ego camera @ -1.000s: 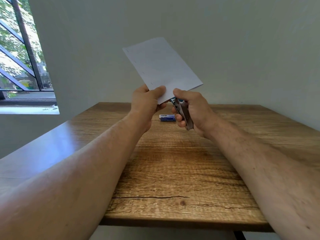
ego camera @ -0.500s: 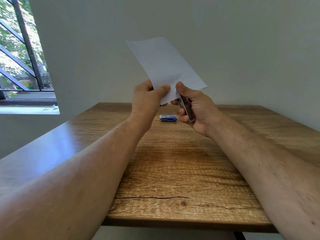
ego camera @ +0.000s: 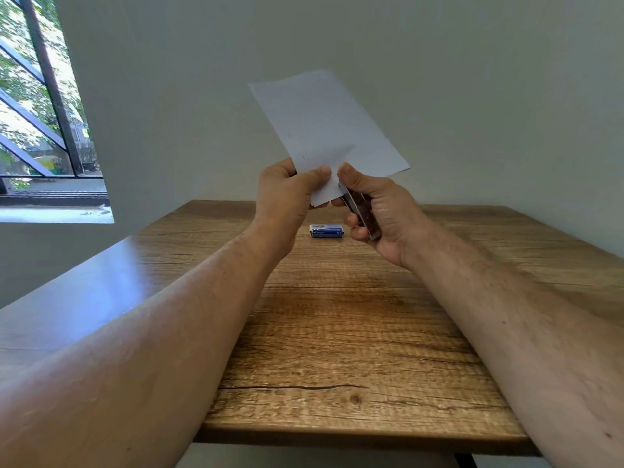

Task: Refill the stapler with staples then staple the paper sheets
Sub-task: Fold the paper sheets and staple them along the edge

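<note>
White paper sheets (ego camera: 324, 130) are held up in the air above the wooden table (ego camera: 337, 332), tilted to the right. My left hand (ego camera: 287, 197) pinches their lower corner between thumb and fingers. My right hand (ego camera: 378, 211) grips a small metal stapler (ego camera: 359, 211), thumb on top, with the stapler's front end at the paper's lower edge. A small blue staple box (ego camera: 326, 230) lies on the table beyond my hands.
A pale wall stands behind the table. A window (ego camera: 37, 106) with dark bars is at the far left. The table's near edge runs across the bottom of the view.
Both hands have lifted the paper and stapler slightly higher and to the right. The stapler has closed in on the paper's lower corner.
</note>
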